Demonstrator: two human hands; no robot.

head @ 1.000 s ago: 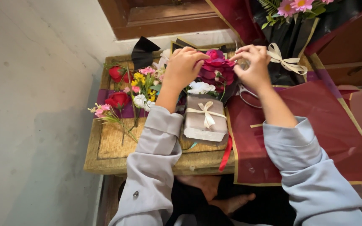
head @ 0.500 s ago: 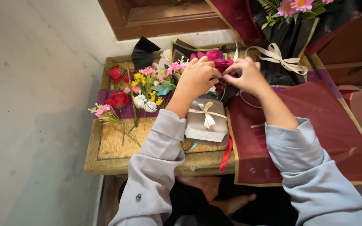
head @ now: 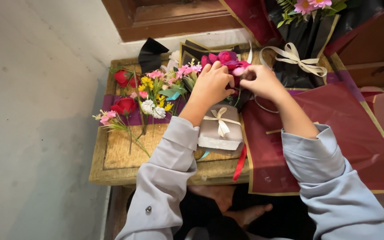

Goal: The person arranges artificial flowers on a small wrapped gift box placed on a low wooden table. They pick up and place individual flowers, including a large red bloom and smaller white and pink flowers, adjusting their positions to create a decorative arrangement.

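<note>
My left hand (head: 212, 84) and my right hand (head: 261, 82) meet over a small bunch of magenta and pink artificial flowers (head: 225, 60) at the back of a low wooden table (head: 121, 155). Both hands have their fingers closed on the bunch's stems, which the hands largely hide. Just below my left hand lies a small grey gift box (head: 221, 129) tied with a cream ribbon bow.
Loose red roses (head: 123, 106), yellow, white and pink blossoms (head: 154, 91) lie on the table's left. Dark red wrapping paper (head: 334, 129) with gold edging hangs off the right. A wrapped bouquet in black paper with a cream bow (head: 296, 58) stands behind. A red ribbon (head: 240, 162) dangles at the front edge.
My hands moved from higher on the flower bunch down toward each other at its base. The bunch shifted slightly left and up on the table.
</note>
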